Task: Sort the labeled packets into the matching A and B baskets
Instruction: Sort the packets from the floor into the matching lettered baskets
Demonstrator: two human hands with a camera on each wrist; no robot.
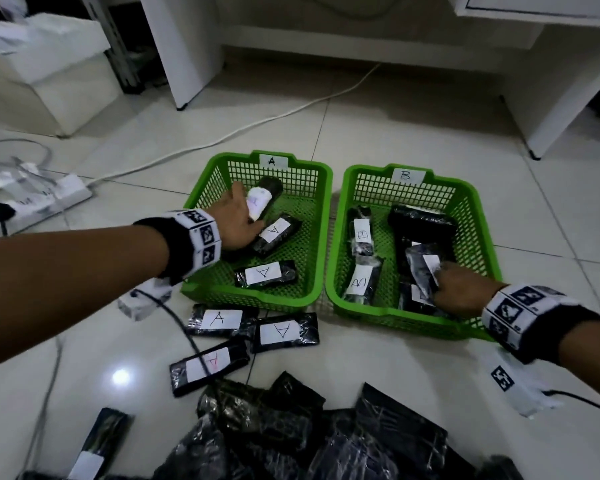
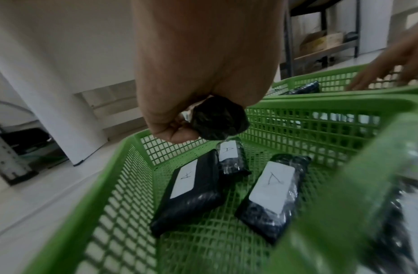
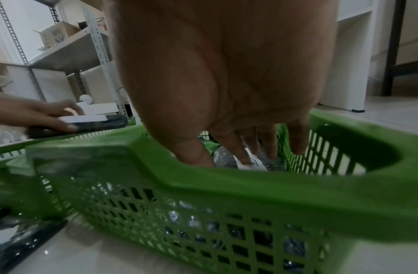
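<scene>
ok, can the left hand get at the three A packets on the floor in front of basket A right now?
Probably not yet. The left hand grips a packet over basket A. The floor packets lie uncovered just in front of it, so the way looks free once it lets go.

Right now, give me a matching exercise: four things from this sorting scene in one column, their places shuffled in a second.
Things:
1. left hand
2. right hand
3. power strip
4. three A packets

Places:
a. on the floor in front of basket A
b. far left on the floor
c. over basket A, gripping a packet
d. in basket B, on a packet

Pairs: 1-c, 2-d, 3-b, 4-a
</scene>
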